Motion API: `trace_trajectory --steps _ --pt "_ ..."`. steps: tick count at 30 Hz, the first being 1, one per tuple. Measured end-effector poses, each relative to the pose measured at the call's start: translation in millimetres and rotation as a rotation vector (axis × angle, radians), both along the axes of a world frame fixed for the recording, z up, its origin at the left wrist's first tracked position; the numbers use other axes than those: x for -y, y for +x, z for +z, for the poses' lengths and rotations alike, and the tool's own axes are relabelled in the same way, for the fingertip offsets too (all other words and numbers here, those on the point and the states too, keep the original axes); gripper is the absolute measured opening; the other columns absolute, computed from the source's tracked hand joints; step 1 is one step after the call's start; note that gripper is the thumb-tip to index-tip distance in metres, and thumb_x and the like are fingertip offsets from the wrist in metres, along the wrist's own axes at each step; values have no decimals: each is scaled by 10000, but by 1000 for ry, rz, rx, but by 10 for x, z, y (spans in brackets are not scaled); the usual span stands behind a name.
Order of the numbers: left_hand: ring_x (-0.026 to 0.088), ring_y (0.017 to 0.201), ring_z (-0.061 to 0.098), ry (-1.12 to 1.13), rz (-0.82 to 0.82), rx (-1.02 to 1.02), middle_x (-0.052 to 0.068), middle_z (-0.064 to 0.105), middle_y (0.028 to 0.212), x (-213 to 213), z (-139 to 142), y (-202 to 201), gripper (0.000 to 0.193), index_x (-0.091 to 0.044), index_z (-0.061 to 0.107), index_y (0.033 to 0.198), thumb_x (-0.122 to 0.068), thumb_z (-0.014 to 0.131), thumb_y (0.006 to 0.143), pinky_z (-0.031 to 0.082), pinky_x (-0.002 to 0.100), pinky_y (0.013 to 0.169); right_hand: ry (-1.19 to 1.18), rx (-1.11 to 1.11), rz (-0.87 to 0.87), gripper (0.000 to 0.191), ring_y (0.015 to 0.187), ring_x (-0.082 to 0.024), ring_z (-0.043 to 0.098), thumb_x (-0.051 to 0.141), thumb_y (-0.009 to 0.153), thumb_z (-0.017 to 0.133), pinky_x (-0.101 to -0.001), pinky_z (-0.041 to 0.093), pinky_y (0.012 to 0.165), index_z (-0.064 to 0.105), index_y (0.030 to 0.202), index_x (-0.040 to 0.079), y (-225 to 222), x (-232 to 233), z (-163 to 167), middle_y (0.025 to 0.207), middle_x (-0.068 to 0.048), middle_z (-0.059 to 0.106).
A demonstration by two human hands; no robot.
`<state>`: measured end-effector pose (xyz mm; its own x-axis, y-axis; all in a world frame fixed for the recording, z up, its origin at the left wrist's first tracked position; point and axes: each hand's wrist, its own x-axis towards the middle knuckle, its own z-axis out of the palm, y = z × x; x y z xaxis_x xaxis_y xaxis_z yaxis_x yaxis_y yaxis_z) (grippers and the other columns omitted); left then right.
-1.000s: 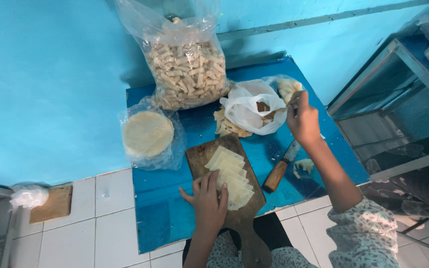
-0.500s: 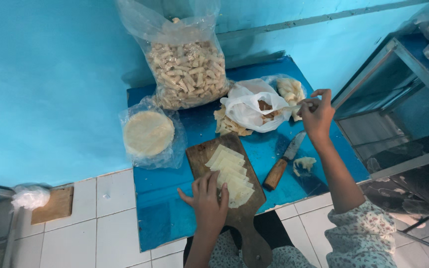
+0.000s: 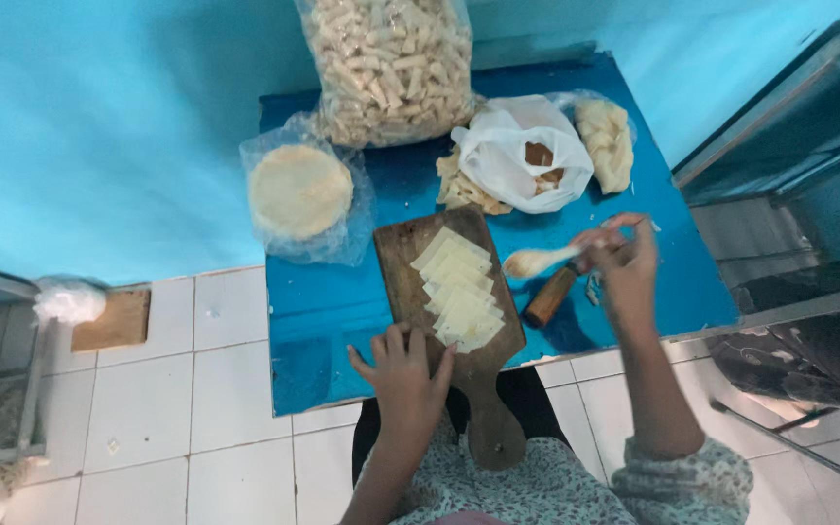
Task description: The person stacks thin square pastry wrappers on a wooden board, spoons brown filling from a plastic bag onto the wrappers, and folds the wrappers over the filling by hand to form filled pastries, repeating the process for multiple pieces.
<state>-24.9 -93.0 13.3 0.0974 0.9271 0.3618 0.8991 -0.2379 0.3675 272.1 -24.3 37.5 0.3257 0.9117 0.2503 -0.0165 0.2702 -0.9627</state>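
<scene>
My left hand (image 3: 405,367) lies flat with fingers spread on the near end of a wooden cutting board (image 3: 402,255), just below a row of pale yellow slices (image 3: 459,290). My right hand (image 3: 622,261) is over the blue table (image 3: 323,311) to the right of the board, pinching a pale, elongated piece of food (image 3: 535,261). Under that hand lies a knife with a brown wooden handle (image 3: 548,297).
At the back stands a big clear bag of pale sticks (image 3: 391,63). A bag of round flat wrappers (image 3: 300,192) lies left, a white plastic bag (image 3: 512,151) and a clear bag of dough-like pieces (image 3: 607,141) right. A metal rack (image 3: 789,146) flanks the table.
My right hand has come back from the bags at the rear right toward the board, now holding a pale piece. The camera moved closer. My left hand stayed on the board.
</scene>
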Motion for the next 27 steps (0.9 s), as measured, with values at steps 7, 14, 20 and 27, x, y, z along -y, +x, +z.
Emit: trace_trajectory --steps 7,14,20,27 --pt "336 1099 522 1 -18 38 108 550 1077 2 60 75 279 -103 654 1047 -320 715 883 225 773 1051 116 197 131 318 826 -116 604 -100 1021 551 -264 530 713 344 1192 71 -629 452 -339 1039 -167 670" --pt "279 1045 585 -10 -33 135 45 649 990 -52 83 142 152 -118 640 1008 -209 693 899 191 773 1097 519 743 92 397 899 -252 732 -163 941 602 -294 576 730 366 1158 72 -634 602 -443 1069 -195 697" --pt "247 1036 610 11 -33 175 27 680 1004 -67 94 154 210 -111 649 1094 -128 685 887 192 756 1120 549 839 257 486 787 -292 706 -204 767 605 -363 580 666 379 1036 132 -559 617 -435 1045 -221 711" --pt "259 1021 606 20 -20 190 29 673 971 -38 114 117 295 -104 646 1115 -200 745 854 191 754 1095 644 728 216 509 784 -270 684 -219 830 558 -361 567 649 326 1113 134 -510 600 -487 1070 -253 695"
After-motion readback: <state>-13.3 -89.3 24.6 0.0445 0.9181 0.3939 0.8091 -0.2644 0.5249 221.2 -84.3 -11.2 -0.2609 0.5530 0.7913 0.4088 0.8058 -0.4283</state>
